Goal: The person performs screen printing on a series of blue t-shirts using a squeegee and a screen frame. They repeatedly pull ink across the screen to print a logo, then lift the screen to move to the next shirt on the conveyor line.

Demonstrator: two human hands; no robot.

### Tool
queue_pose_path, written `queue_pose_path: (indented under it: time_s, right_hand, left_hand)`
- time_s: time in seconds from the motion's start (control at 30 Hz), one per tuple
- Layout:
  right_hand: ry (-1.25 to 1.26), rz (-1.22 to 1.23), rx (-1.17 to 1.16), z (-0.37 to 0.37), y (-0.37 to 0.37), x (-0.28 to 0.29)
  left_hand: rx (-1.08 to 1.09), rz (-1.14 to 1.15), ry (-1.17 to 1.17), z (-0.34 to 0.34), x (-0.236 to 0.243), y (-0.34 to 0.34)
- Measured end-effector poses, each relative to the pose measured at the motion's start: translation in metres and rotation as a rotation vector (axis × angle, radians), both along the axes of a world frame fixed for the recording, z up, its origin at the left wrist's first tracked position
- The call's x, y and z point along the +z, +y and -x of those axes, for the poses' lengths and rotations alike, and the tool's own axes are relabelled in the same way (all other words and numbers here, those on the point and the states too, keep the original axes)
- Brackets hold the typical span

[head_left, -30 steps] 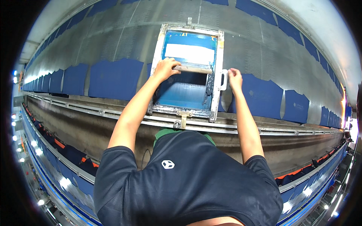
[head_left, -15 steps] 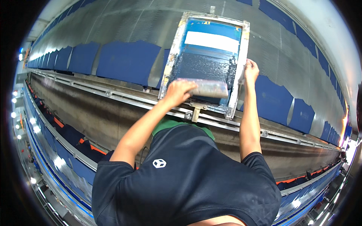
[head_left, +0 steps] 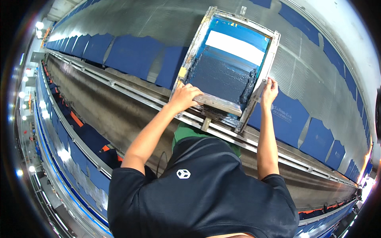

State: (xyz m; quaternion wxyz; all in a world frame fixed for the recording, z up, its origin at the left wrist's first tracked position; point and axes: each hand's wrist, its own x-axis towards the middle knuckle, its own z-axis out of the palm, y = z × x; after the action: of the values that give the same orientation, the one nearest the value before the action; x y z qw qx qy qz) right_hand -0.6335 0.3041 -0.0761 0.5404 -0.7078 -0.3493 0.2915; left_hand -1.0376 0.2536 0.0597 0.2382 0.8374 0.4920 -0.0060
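A screen-printing frame with a blue mesh lies over the long table, its far part crossed by a white strip. Dark ink coats the nearer half of the mesh, thickest along the right side. My left hand is closed around the left end of a squeegee, which lies across the near end of the frame. Beside the frame's right rail, my right hand has its fingers closed at a metal piece on the edge; their exact contact is partly hidden.
Blue fabric panels lie in rows along the grey table. One panel right of the frame bears a light print. A metal rail runs along the near edge. Another table with blue panels stands behind me.
The squeegee has tipped and shifted to the near end of the frame. The whole view has turned, and a print now shows on the panel at right.
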Motion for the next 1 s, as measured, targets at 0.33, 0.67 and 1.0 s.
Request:
queue_pose_path:
  time_s: [0.33,0.67,1.0]
  right_hand:
    - [-0.189,0.143,-0.081,0.012,0.000,0.014]
    - [-0.706,0.548,0.253,-0.016,0.002,0.042]
    - [-0.727,0.578,0.752,0.036,0.102,0.114]
  left_hand:
    - [-0.062,-0.015,-0.005,0.004,-0.009,-0.003]
    - [-0.121,-0.018,-0.042,-0.044,-0.011,0.173]
    - [-0.124,0.097,0.061,-0.068,-0.034,0.253]
